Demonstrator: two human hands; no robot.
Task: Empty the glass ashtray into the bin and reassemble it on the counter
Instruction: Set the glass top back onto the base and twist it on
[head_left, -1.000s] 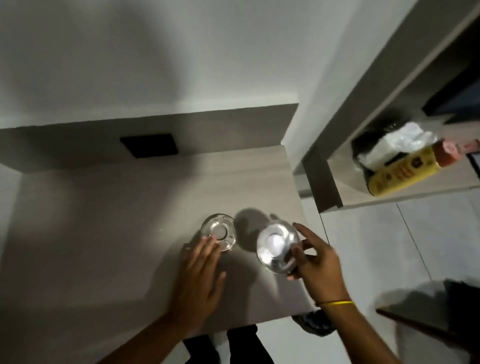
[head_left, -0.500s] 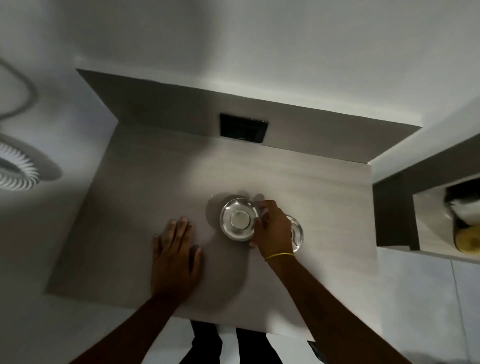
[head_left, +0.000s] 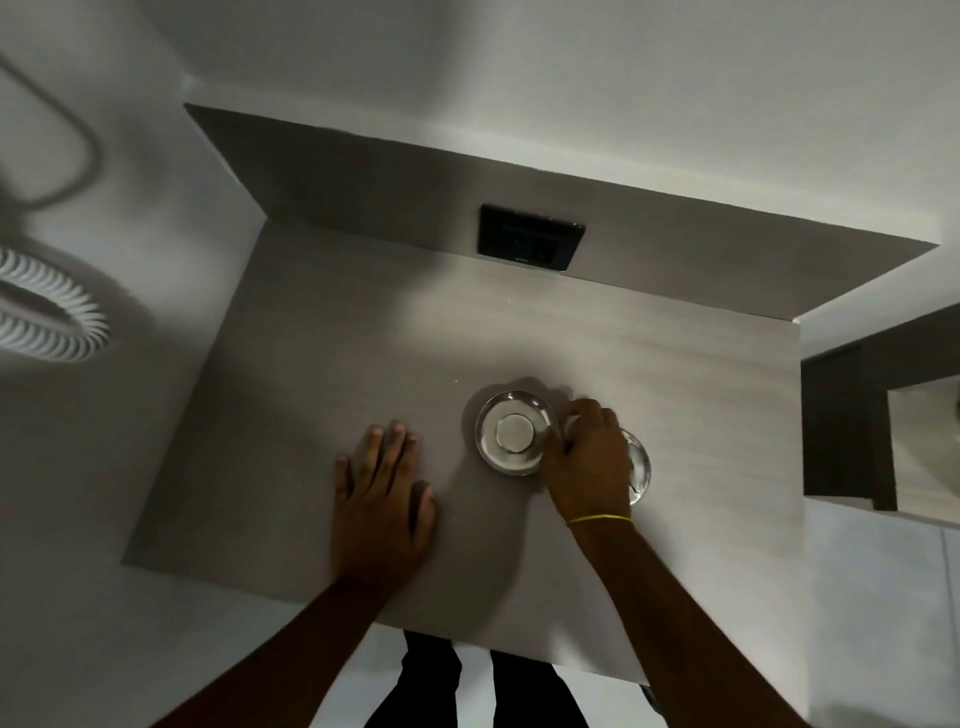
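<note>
round metal dish, glass bowl, matte counter

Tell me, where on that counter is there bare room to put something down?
The counter is bare between the left hand and the left wall, and between the metal dish and the black wall socket. It is crowded where the right hand covers the glass piece.

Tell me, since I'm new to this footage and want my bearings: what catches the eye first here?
The shiny metal dish sits mid-counter, its right rim pinched by the right hand, which half hides a glass piece beside it. The left hand lies flat on the grey counter to the dish's left. A black socket plate marks the back panel.
</note>
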